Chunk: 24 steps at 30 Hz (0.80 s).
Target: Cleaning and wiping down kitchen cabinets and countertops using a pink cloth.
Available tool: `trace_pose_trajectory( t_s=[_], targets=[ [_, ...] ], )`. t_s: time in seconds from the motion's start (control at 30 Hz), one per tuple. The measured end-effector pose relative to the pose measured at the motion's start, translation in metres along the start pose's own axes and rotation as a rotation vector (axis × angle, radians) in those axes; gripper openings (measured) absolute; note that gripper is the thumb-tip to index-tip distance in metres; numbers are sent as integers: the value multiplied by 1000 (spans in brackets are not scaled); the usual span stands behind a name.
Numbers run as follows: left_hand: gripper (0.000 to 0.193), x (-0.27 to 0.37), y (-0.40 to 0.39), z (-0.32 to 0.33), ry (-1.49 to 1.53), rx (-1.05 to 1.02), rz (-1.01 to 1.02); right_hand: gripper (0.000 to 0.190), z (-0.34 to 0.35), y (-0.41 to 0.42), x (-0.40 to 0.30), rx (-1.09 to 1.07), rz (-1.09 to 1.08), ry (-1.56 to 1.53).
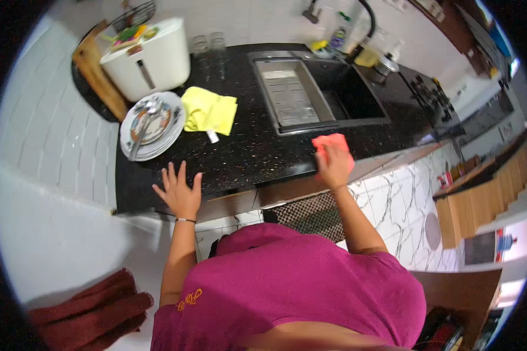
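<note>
With its fingers spread, my left hand (181, 193) rests at the front edge of the black speckled countertop (254, 153), holding nothing. My right hand (333, 166) presses a pink-red cloth (337, 141) on the counter edge in front of the sink. Beyond my left hand is a stack of white plates (175, 127) with a metal ladle or large spoon (141, 136) lying on top. A folded yellow cloth (208, 109) with a white tag lies to the right of the plates.
Behind are a white container (151, 61), a wooden board (97, 74) and drinking glasses (218, 52). A black sink (349, 98) with a drainer tray (292, 98), a soap bottle (337, 38) and a lidded metal pot (387, 65) stand further right. A checkered mat (307, 217) lies on the floor.
</note>
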<state>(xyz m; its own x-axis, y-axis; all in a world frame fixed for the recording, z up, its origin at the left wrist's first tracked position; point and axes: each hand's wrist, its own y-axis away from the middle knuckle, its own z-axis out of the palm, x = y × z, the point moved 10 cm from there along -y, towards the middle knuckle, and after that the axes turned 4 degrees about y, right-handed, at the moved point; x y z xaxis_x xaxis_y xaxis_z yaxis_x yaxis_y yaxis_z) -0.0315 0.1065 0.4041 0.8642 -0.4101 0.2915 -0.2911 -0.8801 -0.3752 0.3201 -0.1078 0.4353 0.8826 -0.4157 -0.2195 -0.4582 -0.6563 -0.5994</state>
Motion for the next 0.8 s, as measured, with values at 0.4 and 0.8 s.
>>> trace_pose_trajectory(
  t_s=[0.4,0.8],
  targets=[
    [55,-3,4,4,-56,-47,-10,22,-14,-12,53,6,11,-44],
    [53,2,-2,-2,16,4,3,24,32,-50,-25,-258,-204,-200]
  ],
)
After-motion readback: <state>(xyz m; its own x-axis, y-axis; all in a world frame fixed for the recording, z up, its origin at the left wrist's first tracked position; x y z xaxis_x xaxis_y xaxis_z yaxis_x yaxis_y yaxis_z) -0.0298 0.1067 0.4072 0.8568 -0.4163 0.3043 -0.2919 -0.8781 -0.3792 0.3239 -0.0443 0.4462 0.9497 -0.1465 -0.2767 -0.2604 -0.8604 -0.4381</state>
